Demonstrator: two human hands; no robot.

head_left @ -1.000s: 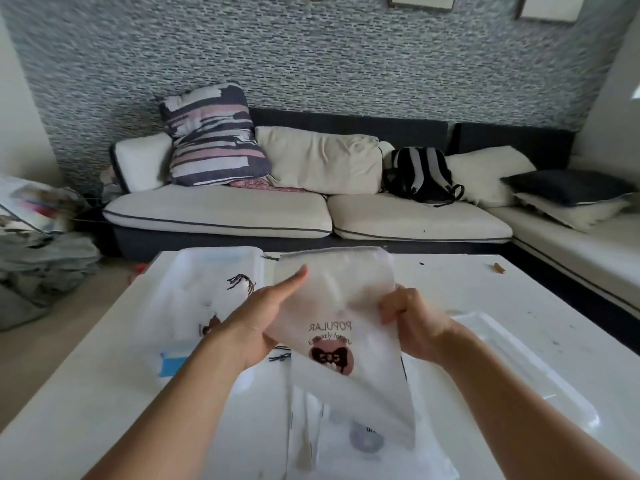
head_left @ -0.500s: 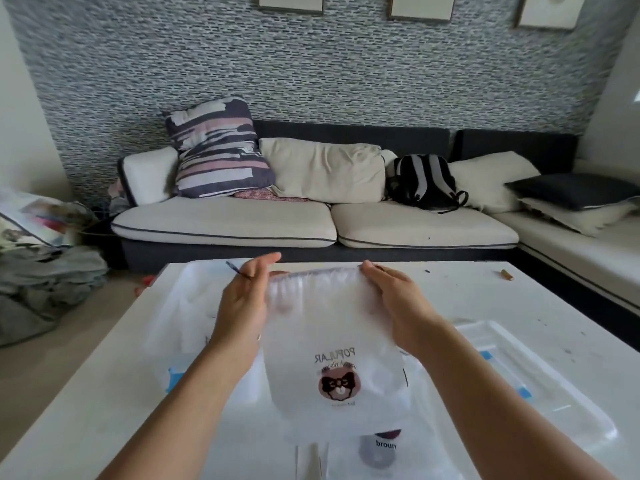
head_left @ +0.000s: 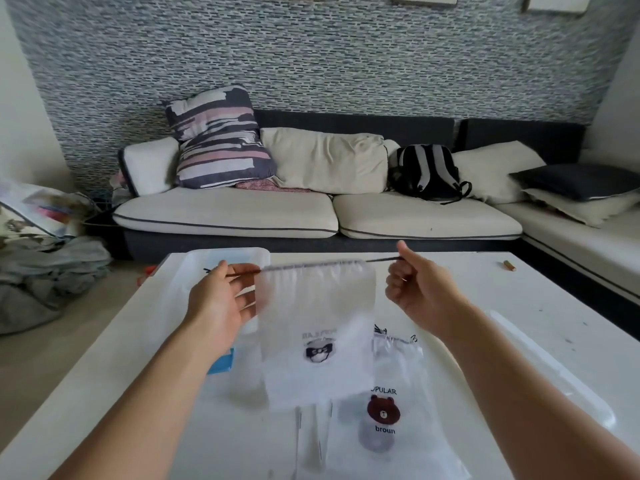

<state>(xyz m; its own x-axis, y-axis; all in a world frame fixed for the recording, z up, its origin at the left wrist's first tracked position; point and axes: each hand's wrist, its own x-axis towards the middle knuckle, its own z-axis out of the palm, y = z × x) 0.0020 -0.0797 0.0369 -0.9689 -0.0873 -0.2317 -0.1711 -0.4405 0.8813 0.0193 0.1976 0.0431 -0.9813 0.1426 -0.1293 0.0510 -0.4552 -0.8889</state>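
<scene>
Drawstring bag [head_left: 317, 317] hangs above the table [head_left: 519, 296], between your two hands. Your left hand [head_left: 221, 303] pinches the dark string [head_left: 381, 260] on one side with its fingers, and your right hand [head_left: 420, 289] pinches the other end with curled fingers. You hold the string stretched straight.

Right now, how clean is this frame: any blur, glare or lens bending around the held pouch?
Head view: the held pouch is motion-blurred, its print smeared; the left hand and right hand, each with a grip on the drawstring, look fairly sharp; soft glare washes the white table; wide-angle bending bows the wall at the sides.
</scene>
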